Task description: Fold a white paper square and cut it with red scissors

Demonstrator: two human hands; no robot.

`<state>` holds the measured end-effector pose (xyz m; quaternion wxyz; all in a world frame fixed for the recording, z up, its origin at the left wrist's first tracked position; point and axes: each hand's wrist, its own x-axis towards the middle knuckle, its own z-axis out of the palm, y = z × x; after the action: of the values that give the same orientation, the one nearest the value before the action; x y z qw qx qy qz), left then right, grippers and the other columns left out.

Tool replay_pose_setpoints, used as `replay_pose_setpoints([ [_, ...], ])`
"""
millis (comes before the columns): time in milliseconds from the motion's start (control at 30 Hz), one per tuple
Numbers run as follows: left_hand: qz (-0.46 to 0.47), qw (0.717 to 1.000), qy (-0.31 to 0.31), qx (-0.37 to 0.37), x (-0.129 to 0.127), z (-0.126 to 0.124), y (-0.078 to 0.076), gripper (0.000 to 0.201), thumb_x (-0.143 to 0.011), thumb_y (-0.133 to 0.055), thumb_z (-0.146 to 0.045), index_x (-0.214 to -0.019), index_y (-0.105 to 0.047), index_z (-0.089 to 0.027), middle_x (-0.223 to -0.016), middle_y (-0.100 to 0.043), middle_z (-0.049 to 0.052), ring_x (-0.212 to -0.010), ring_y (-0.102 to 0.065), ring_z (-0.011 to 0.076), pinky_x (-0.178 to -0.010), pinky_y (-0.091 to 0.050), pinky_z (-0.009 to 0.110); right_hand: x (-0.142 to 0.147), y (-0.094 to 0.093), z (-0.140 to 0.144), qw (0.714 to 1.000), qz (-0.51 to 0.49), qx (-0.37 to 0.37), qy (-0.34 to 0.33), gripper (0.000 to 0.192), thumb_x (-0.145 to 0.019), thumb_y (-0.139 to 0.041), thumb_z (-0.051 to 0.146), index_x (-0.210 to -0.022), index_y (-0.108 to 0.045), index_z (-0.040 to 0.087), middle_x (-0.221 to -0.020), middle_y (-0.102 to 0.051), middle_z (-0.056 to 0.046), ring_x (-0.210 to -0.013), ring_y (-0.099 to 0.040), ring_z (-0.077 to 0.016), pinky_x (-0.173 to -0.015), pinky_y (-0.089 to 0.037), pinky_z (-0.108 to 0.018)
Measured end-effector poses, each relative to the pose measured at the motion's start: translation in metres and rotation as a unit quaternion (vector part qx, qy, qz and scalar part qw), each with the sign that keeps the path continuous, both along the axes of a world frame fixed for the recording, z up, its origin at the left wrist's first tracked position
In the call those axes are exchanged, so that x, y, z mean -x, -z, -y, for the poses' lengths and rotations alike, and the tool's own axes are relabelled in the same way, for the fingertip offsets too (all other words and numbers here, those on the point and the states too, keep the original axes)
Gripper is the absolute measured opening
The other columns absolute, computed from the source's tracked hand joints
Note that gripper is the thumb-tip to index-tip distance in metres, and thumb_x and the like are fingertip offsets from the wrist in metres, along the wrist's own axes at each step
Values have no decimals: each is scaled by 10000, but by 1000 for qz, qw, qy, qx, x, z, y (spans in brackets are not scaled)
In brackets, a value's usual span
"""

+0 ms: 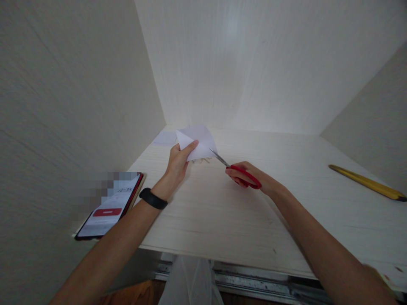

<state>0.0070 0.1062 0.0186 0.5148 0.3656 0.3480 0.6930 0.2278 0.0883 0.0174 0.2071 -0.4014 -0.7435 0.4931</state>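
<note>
A grey wall (79,84) and lit phone (106,226) are left of my left fingers (191,146), which pinch white paper (205,142) over the whitish board (203,212), back wall (232,63) beyond; my right fingers (243,164) grip red scissors (246,174), right of them a yellow tool (365,182).

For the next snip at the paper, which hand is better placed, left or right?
Right, I'd say: the right hand holds the scissors, their tips at the paper near its right edge. The left hand grips that paper, thumb on top, so it looks better suited to steadying.
</note>
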Motion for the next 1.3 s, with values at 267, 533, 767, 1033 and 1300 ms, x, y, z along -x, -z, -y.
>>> replay_pose_setpoints([
  [267,-7,1000,0,3,1,0,1,302,-605,-827,-254,-857,-709,-138,-892,-741,43,-753,-662,132,-726,-521,228,0,0,-1,1000,0,13,6,406,-852,-517,440,-550,-413,190,-485,-410,47,-422,-353,-70,-446,-257,-246],
  [533,-12,1000,-2,4,1,0,1,345,-595,-834,-276,-879,-704,-128,-909,-737,58,-787,-673,157,-788,-515,273,1,-1,0,1000,-7,12,16,408,-841,-533,442,-547,-413,186,-491,-391,50,-425,-343,-66,-448,-249,-245],
  [767,-16,1000,-3,4,1,1,0,324,-606,-825,-269,-872,-703,-129,-910,-736,66,-801,-673,162,-790,-509,269,1,-2,2,1000,-2,13,28,416,-819,-552,470,-546,-412,188,-490,-391,47,-426,-347,-68,-445,-245,-247],
  [1033,-22,1000,-2,0,1,0,1,300,-625,-808,-263,-873,-704,-128,-901,-736,58,-768,-663,151,-761,-513,256,2,-2,0,999,10,18,31,430,-800,-566,491,-540,-405,189,-476,-372,55,-416,-333,-62,-433,-229,-239],
  [1300,-20,1000,6,-4,2,1,0,295,-632,-805,-247,-881,-704,-125,-911,-738,58,-774,-663,146,-755,-516,246,2,-4,1,999,12,24,33,440,-786,-574,514,-544,-402,189,-464,-370,55,-411,-335,-60,-415,-218,-229],
])
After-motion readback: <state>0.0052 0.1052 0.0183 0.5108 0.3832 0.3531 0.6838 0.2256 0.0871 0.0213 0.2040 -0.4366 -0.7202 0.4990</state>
